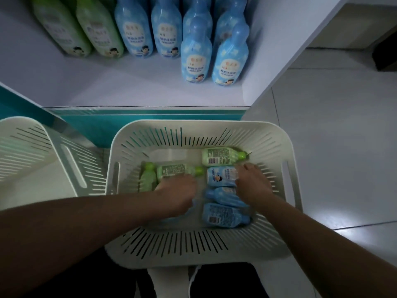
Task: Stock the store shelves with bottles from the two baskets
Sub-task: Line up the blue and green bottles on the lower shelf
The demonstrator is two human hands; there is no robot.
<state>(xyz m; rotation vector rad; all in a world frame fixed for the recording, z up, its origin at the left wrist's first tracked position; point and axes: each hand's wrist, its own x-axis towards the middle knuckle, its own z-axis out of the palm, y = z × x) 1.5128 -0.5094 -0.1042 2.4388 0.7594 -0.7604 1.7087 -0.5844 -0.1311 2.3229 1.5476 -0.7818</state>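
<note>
Pale tiled floor (pixel 335 134) lay on the right, with 1 bright glare patch low down. 1 dark, unclear object (pixel 386 52) sat far upper right.

Down in the white basket (pixel 199 259), among bottles lying flat: left hand (pixel 178 194), blurred, just below a green bottle (pixel 171 171); right hand (pixel 251 183), seemingly gripping a blue bottle (pixel 221 176). Beyond, on the shelf (pixel 129 87), standing bottles (pixel 193 61), green and blue.
</note>
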